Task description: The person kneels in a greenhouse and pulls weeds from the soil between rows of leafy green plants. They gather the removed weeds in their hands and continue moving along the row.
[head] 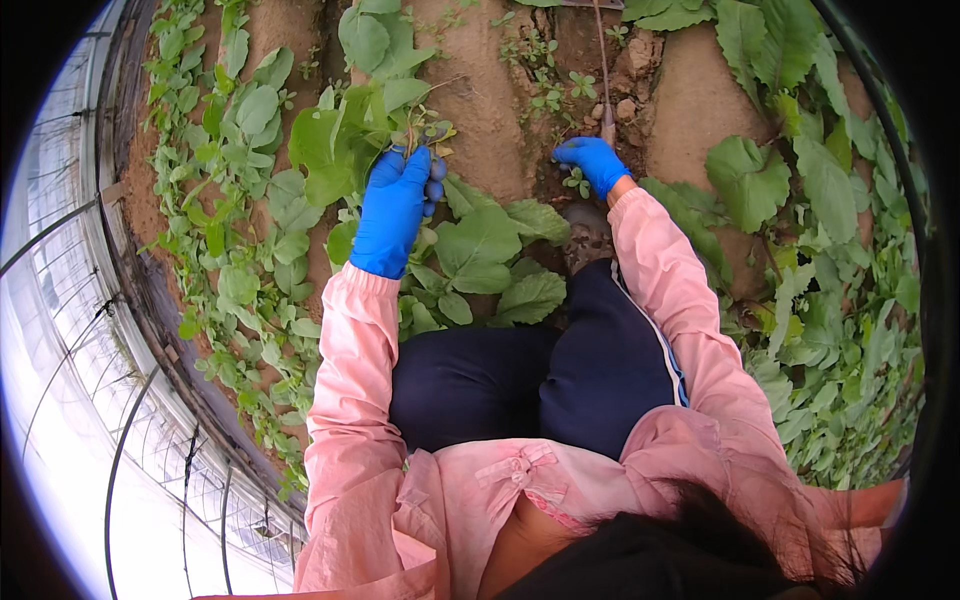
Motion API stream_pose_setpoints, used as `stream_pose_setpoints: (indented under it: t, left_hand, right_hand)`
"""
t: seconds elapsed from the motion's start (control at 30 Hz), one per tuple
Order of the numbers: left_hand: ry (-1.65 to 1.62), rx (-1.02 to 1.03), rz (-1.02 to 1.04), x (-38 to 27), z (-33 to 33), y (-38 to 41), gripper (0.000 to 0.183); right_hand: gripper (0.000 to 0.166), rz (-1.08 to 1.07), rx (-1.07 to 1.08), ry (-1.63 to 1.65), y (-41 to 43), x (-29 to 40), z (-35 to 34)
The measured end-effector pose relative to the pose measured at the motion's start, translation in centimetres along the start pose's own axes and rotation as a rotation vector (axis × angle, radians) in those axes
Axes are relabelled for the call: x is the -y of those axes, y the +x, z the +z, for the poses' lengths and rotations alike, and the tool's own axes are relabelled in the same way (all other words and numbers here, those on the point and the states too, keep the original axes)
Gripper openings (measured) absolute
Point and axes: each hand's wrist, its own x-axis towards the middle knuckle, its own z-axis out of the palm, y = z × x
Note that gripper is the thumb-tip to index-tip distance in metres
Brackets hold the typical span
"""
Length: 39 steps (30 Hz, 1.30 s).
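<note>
My left hand (399, 199), in a blue glove, is closed around a small bunch of pulled weeds (420, 133). Stems and leaves stick out past the fingers, beside a broad-leaved green plant (337, 142). To the right, my right hand (595, 163), also blue-gloved, is low over the soil with its fingers curled beside a small weed (577, 182). Its fingertips are partly hidden. A thin-shafted hand tool (604, 67) extends away from that hand, its handle end meeting the knuckles; whether the hand grips it cannot be told.
Leafy crop plants (480, 247) grow close before my knees. More rows stand on the left (255, 112) and right (825, 172). Small weeds (547, 94) dot the furrow, near soil clods (625, 110). A shoe (589, 236) rests below my right hand. A greenhouse wall (75, 225) curves along the left.
</note>
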Motion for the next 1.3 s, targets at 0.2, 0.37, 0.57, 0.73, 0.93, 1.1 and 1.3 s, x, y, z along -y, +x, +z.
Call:
stream_pose_setpoints:
  t: [0.2,0.37,0.57,0.73,0.93,1.1,1.3]
  left_hand:
    - [-0.008,0.171,-0.029,0.2,1.5,0.1,0.028]
    - [-0.041,0.125,-0.12,2.1,3.7,1.2,0.026]
    - [-0.361,0.042,-0.063,2.3,4.6,1.4,0.028]
    - [-0.478,-0.16,-0.117,3.9,3.7,2.9,0.025]
    - [-0.626,-0.021,-0.099,2.7,2.6,2.5,0.033]
    - [-0.556,0.097,0.093,3.6,-0.6,3.2,0.028]
    - [-1.052,0.219,-0.176,1.7,-0.6,2.6,0.014]
  right_hand:
    - [0.017,-0.143,0.285,0.186,-4.9,6.5,-0.4]
    - [0.016,-0.297,0.3,0.41,-8.3,9.8,4.8]
    - [0.02,-0.543,0.034,0.11,-11.9,12.5,8.5]
    - [0.031,-0.668,-0.041,-0.283,-11.3,12.0,10.1]
    - [0.041,-0.785,0.099,-0.097,-12.2,11.8,9.8]
    - [0.032,-0.514,0.04,0.249,-8.6,8.3,7.6]
    - [0.038,-0.465,-0.369,-0.283,-0.2,2.9,5.0]
